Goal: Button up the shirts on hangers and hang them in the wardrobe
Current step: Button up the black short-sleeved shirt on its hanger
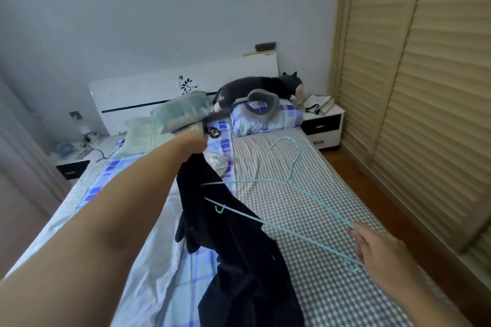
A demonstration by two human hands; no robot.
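Head view looks down over a bed [305, 220] with both arms stretched forward. At the end of the long left arm, the left hand [195, 144] is clenched round the top of a dark shirt [239, 247], holding it up above the mattress; the fabric hangs from that grip and trails down toward the bottom edge of the frame, lying across the middle of the bed. Low on the right, the right hand [377, 249] pinches one end of a light blue wire hanger [287, 228] between thumb and fingers; the hanger's far end reaches the shirt, though I cannot tell whether it sits inside the cloth or only against it. A second light blue hanger [289, 164] seems to lie beyond it on the grey checked sheet [332, 287], its hook curved toward the pillows; the two wires overlap, so where one ends and the other begins is unclear.

At the head of the bed a grey plush cat [265, 86] lies along the top of a blue plaid pillow [265, 117], with a grey neck pillow [261, 106] resting on that same pillow. A greenish folded bundle [180, 111] sits to the left of them. White headboard [148, 95] stands against the wall, and a nightstand [322, 125] is at each side. Louvred wardrobe doors [425, 87] run along the right, closed
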